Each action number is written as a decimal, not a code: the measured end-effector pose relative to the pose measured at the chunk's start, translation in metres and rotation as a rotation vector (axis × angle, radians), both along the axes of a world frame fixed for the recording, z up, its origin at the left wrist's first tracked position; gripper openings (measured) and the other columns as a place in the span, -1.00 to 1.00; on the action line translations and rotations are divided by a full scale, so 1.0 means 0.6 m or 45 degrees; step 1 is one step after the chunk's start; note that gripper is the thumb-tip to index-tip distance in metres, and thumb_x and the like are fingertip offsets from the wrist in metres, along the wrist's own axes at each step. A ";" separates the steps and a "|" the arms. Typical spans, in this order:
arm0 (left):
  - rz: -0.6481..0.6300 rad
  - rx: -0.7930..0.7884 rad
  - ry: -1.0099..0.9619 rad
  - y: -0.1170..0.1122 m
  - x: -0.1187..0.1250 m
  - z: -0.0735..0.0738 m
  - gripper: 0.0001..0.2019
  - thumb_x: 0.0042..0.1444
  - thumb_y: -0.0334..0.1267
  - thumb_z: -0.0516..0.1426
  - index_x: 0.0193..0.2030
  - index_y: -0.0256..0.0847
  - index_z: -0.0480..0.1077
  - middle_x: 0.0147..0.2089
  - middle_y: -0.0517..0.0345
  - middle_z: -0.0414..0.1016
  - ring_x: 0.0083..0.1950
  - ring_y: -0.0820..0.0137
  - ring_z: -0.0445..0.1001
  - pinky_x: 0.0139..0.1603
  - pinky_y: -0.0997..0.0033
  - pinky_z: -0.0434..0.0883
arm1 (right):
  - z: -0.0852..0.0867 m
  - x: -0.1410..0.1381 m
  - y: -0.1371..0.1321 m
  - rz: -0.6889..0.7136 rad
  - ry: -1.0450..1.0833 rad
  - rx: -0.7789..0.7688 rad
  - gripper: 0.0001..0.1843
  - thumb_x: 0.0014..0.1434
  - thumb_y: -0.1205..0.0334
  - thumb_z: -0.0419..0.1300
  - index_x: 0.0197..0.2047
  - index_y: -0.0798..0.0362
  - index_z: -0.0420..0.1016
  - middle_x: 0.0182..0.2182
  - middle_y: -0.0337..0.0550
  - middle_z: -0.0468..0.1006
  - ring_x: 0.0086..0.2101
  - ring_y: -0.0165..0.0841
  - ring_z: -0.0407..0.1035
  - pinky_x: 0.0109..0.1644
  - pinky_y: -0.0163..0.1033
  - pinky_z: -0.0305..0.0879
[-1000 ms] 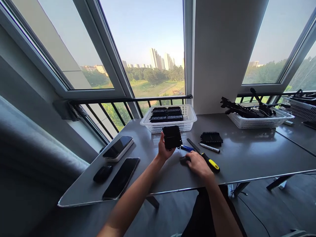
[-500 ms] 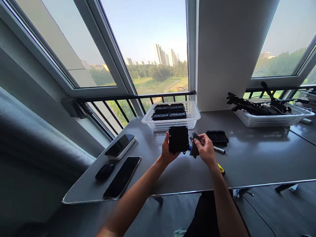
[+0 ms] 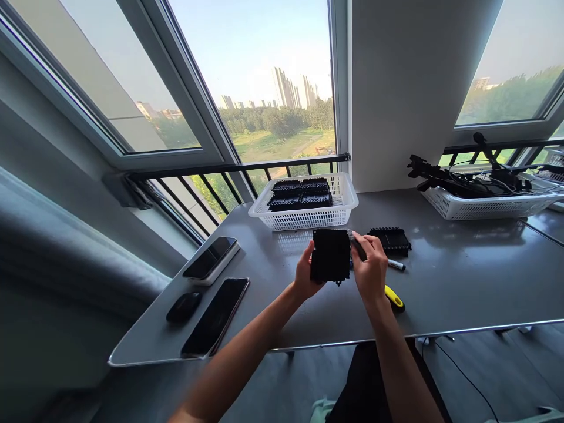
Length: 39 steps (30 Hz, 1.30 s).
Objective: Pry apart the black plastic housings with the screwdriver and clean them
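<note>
Pad (image 3: 360, 251) closer now, beside black panel (image 3: 330, 255)

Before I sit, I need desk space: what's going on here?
A person's left hand holds a flat black part up over the desk. The right hand grips a dark grey piece close to the part's upper right edge; whether they touch is unclear. Similar black parts sit in the white basket beyond.

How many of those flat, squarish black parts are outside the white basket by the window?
2. The held part is in the left hand; the second part lies on the table, partly behind the right hand. More could be hidden.
</note>
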<state>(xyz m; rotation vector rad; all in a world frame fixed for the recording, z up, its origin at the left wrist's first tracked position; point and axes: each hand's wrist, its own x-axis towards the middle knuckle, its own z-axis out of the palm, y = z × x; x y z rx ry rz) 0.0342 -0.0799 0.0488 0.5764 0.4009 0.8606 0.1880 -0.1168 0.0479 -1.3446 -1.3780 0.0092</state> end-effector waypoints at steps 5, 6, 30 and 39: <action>0.041 0.024 -0.009 -0.002 0.007 0.004 -0.38 0.29 0.07 -0.11 0.22 -0.43 0.30 -0.01 -0.13 0.57 0.09 0.13 0.50 0.22 0.15 0.31 | -0.008 -0.001 0.001 0.169 -0.185 -0.118 -0.51 0.30 0.30 -0.04 0.27 0.01 0.30 -0.10 -0.01 0.35 -0.17 -0.26 0.41 -0.03 -0.12 0.39; 0.051 0.021 0.003 -0.002 0.009 0.003 -0.38 0.29 0.08 -0.11 0.23 -0.42 0.29 0.00 -0.13 0.57 0.08 0.13 0.50 0.20 0.15 0.32 | -0.009 -0.002 0.001 0.182 -0.201 -0.135 -0.49 0.30 0.31 -0.05 0.29 0.01 0.27 -0.09 0.00 0.34 -0.17 -0.25 0.41 -0.03 -0.11 0.40; 0.051 0.016 0.165 -0.002 0.021 -0.015 -0.34 0.21 0.17 -0.07 0.17 -0.39 0.36 -0.05 -0.18 0.58 -0.06 0.10 0.56 0.05 0.10 0.44 | 0.003 0.017 -0.029 0.037 -0.116 -0.066 -0.52 0.28 0.31 -0.04 0.24 -0.01 0.35 -0.08 -0.01 0.36 -0.14 -0.26 0.39 -0.02 -0.12 0.38; 0.194 0.006 0.046 -0.004 0.024 -0.008 -0.41 0.25 0.10 -0.09 0.23 -0.29 0.30 -0.01 -0.08 0.57 -0.05 0.18 0.56 0.03 0.20 0.44 | -0.011 0.004 -0.032 0.293 -0.284 -0.328 -0.44 0.22 0.42 -0.05 0.29 0.09 0.28 -0.13 -0.02 0.37 -0.21 -0.31 0.41 -0.09 -0.20 0.37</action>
